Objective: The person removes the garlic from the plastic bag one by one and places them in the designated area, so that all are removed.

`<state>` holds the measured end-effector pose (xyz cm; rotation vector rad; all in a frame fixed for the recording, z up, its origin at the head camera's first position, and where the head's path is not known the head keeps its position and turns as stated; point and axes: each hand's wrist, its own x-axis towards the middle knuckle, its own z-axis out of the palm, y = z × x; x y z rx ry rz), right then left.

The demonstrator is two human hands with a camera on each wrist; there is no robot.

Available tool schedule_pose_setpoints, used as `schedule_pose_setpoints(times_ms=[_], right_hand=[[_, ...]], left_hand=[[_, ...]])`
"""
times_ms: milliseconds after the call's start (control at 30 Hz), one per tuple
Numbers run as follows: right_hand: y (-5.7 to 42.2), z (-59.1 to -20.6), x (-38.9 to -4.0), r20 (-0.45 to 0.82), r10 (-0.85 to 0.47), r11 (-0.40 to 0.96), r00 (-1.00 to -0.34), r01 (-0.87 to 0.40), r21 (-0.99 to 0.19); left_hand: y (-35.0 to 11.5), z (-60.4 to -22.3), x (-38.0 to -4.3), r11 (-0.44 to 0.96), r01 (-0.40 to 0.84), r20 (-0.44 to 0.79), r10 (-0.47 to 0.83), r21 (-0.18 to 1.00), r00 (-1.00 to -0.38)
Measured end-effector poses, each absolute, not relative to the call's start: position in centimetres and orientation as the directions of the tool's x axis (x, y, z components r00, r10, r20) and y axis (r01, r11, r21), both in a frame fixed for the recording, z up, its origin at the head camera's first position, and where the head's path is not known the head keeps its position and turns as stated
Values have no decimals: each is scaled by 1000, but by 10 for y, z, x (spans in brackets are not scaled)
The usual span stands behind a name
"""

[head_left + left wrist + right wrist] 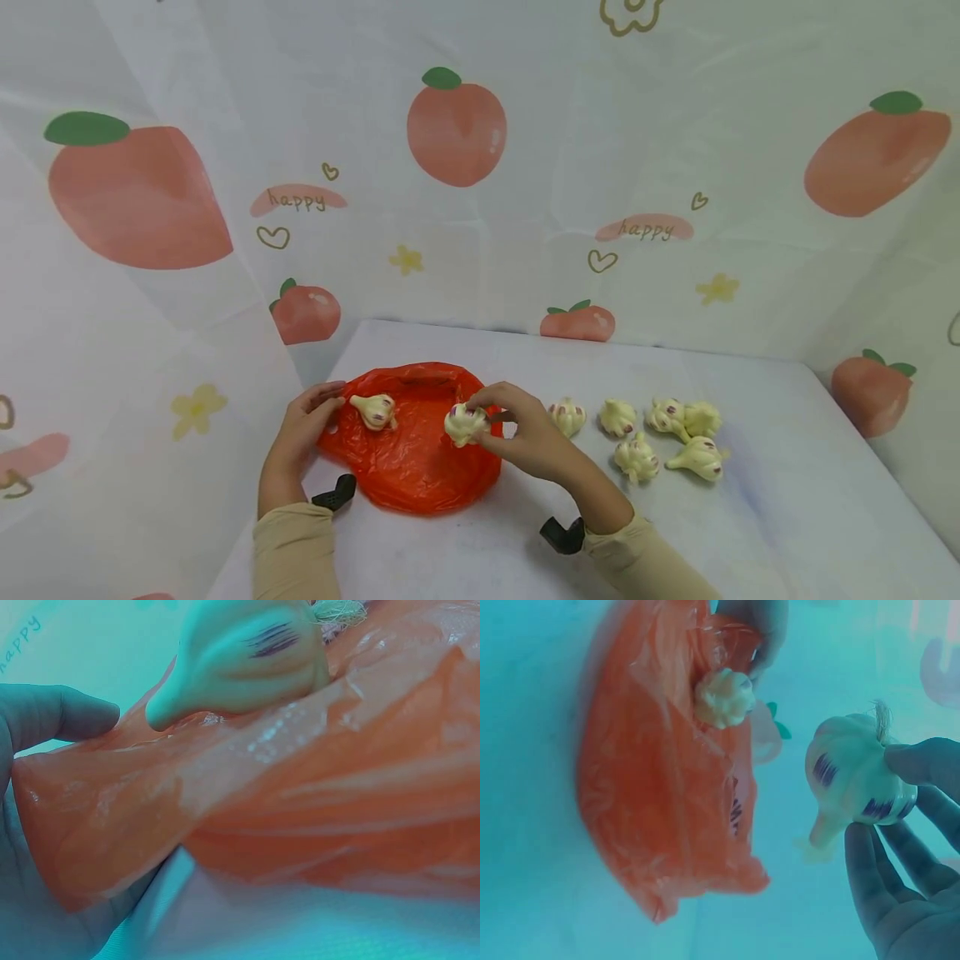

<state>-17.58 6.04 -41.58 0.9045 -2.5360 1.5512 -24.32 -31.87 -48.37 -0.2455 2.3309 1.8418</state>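
Note:
A red plastic bag (420,475) lies spread on the table, with one garlic bulb (374,412) resting on its left part. At the bag's left edge, my left hand (303,425) grips the plastic. In the left wrist view the thumb (86,714) lies above the bag (150,802) and the other fingers are mostly hidden beneath it. My right hand (528,429) pinches a second garlic bulb (464,424) over the bag's right part. Purple streaks and a tuft of root show on that held bulb (851,772) in the right wrist view.
Several more garlic bulbs (636,457) lie in a loose group on the white table (810,500), right of the bag. A white cloth wall (525,250) printed with fruit stands behind and at both sides. Dark wrist cameras (562,535) sit at both wrists.

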Motion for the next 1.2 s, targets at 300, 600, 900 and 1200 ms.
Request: schedule_pose_setpoints(times_ms=[300, 600, 900, 1200], right_hand=[[86, -428, -161, 359, -424, 328, -831, -511, -795], [107, -431, -146, 333, -392, 378, -858, -480, -792], [131, -444, -137, 368, -389, 373, -845, -509, -775], [151, -448, -125, 322, -344, 452, -882, -456, -766]], left_hand=[[-320, -485, -242, 216, -228, -228, -25, 949, -973], [-321, -485, -242, 215, -230, -231, -24, 949, -973], [-321, -483, -244, 224, -223, -226, -12, 949, -974], [-319, -485, -246, 236, -225, -226, -22, 945, -974]])
